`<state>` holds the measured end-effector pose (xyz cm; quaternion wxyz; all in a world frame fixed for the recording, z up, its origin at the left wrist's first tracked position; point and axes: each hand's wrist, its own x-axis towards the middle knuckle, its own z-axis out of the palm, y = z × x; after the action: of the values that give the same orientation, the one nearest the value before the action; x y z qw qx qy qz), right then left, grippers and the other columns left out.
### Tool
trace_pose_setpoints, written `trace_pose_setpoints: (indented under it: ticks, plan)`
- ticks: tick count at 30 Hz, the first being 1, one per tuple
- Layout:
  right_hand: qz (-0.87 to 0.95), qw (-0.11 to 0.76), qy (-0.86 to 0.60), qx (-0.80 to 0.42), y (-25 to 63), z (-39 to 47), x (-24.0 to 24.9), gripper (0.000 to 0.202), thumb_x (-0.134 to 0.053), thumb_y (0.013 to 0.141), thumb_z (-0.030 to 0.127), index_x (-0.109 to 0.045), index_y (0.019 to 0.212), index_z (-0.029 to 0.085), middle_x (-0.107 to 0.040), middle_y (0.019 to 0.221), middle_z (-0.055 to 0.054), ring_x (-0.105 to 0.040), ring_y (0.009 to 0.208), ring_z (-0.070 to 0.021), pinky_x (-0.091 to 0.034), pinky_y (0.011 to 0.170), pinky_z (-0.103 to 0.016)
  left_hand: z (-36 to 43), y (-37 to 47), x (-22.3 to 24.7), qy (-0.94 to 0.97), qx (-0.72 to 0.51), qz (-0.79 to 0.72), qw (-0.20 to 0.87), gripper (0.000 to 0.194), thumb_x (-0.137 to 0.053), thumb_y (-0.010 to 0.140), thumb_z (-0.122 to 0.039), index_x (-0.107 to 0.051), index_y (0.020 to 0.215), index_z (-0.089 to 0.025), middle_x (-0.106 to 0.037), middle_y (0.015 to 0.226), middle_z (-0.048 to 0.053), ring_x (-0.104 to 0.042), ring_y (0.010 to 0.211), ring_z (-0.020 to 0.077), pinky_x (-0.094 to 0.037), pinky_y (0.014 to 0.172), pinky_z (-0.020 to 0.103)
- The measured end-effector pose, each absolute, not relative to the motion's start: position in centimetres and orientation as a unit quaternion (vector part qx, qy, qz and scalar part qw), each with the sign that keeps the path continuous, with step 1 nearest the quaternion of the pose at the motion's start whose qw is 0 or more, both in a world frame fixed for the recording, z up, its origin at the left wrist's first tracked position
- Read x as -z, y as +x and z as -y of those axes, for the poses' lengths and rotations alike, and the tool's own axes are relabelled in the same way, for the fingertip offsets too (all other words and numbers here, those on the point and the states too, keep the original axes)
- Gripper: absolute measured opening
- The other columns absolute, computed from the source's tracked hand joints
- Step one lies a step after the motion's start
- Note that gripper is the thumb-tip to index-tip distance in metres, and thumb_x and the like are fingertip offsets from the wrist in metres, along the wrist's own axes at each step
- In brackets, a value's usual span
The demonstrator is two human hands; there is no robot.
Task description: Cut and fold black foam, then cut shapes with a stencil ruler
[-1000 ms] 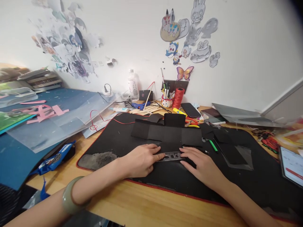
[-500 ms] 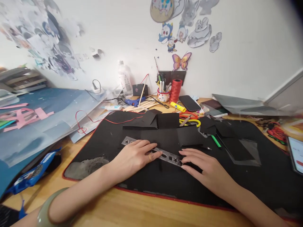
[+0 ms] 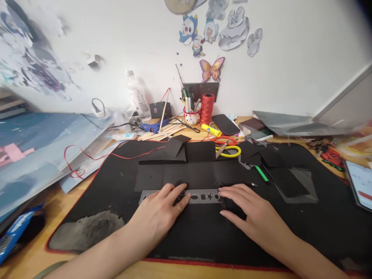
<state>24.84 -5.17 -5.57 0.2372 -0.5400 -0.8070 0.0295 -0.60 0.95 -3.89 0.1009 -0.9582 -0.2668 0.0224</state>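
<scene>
A clear stencil ruler (image 3: 201, 197) with cut-out shapes lies almost level across a creased black paper sheet (image 3: 174, 173). On its left half rests my left hand (image 3: 159, 207), fingers spread and pressing down from above. My right hand (image 3: 247, 201) is at the ruler's right end, fingertips touching it. The right thumb is stretched apart on the near side, and this hand looks open. Part of the ruler's left half is covered by my left hand. The sheet's lower edge is hard to make out against the black mat (image 3: 192, 236).
Behind the sheet lie folded black paper (image 3: 200, 151) and scissors (image 3: 229, 150) with yellow and orange handles. A green strip (image 3: 261, 173) and black paper pieces (image 3: 285, 180) lie right. Farther back are a glue stick (image 3: 211, 130), red thread spool (image 3: 207, 109), phone (image 3: 225, 124) and pen cup (image 3: 192, 115).
The ruler has turned from a slant to nearly level, its left end coming nearer to me. My left hand has moved with it. The view has shifted slightly.
</scene>
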Motion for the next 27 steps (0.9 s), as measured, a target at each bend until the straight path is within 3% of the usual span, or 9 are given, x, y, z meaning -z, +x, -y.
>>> trace_pose_setpoints:
  ticks: [5, 9, 16, 23, 27]
  plan:
    - [0.818, 0.246, -0.52, 0.02, 24.3, 5.5, 5.2, 0.017, -0.05, 0.085, 0.025, -0.063, 0.094, 0.02, -0.067, 0.097, -0.002, -0.059, 0.089, -0.0175, -0.052, 0.075, -0.032, -0.7, -0.7, 4.3, -0.946, -0.012, 0.309, 0.095, 0.049, -0.036, 0.082, -0.004, -0.044, 0.125, -0.027, -0.049, 0.125, 0.006, -0.051, 0.097, 0.0196, -0.053, 0.07, 0.028]
    - [0.825, 0.259, -0.496, 0.074, 23.9, 5.7, 5.1, 0.023, -0.042, 0.089, 0.019, -0.065, 0.087, 0.016, -0.069, 0.09, -0.003, -0.061, 0.083, -0.0179, -0.052, 0.069, -0.031, -0.7, -1.1, 5.3, -0.942, 0.062, 0.326, 0.044, 0.042, -0.032, 0.087, -0.009, -0.05, 0.119, -0.029, -0.048, 0.121, 0.005, -0.052, 0.096, 0.0172, -0.052, 0.068, 0.024]
    - [0.831, 0.24, -0.496, 0.076, 24.2, 5.8, 5.4, 0.026, -0.04, 0.09, 0.019, -0.066, 0.095, 0.018, -0.069, 0.096, -0.001, -0.06, 0.088, -0.0174, -0.051, 0.068, -0.029, -1.1, -1.2, 6.2, -0.942, 0.165, 0.287, -0.052, 0.034, -0.027, 0.092, -0.017, -0.056, 0.11, -0.021, -0.058, 0.092, 0.006, -0.055, 0.08, 0.0157, -0.052, 0.057, 0.021]
    - [0.83, 0.251, -0.493, 0.078, 24.3, 5.4, 5.1, 0.029, -0.04, 0.09, 0.018, -0.068, 0.088, 0.02, -0.071, 0.091, 0.001, -0.061, 0.083, -0.0157, -0.052, 0.069, -0.028, -1.2, -1.4, 5.8, -0.942, 0.166, 0.291, -0.029, 0.035, -0.03, 0.09, -0.014, -0.057, 0.111, -0.022, -0.057, 0.106, 0.008, -0.056, 0.089, 0.0196, -0.055, 0.051, 0.024]
    - [0.83, 0.246, -0.497, 0.069, 24.2, 5.4, 5.1, 0.027, -0.041, 0.089, 0.019, -0.068, 0.089, 0.02, -0.07, 0.092, 0.001, -0.061, 0.083, -0.016, -0.052, 0.068, -0.028, -1.3, -1.5, 5.7, -0.948, 0.169, 0.269, -0.018, 0.036, -0.028, 0.091, -0.015, -0.058, 0.111, -0.021, -0.059, 0.103, 0.008, -0.054, 0.092, 0.0202, -0.056, 0.051, 0.024]
